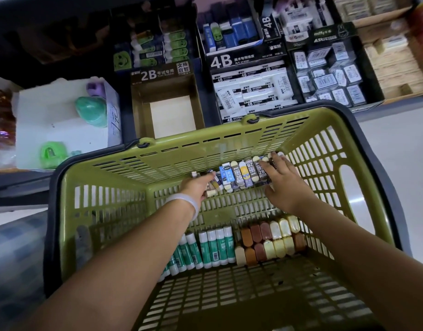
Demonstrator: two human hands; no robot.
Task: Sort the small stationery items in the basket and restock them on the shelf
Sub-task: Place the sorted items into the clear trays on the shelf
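Observation:
An olive-green plastic basket (105, 211) with a dark rim sits below the shelf. A row of 2B erasers (239, 174) in black, blue and grey sleeves lines its far wall. My left hand (197, 188) touches the left end of that row, fingers bent round a few erasers. My right hand (281, 180) lies flat with spread fingers over the row's right end. Near my forearms lie green-and-white glue sticks (210, 249) and a block of brown and cream erasers (270, 242).
On the shelf, an empty 2B display box (167, 101) stands just behind the basket. Right of it are a full 4B eraser box (251, 89) and a box of clear-wrapped erasers (330, 77). A white box with green sharpeners (62, 120) is at left.

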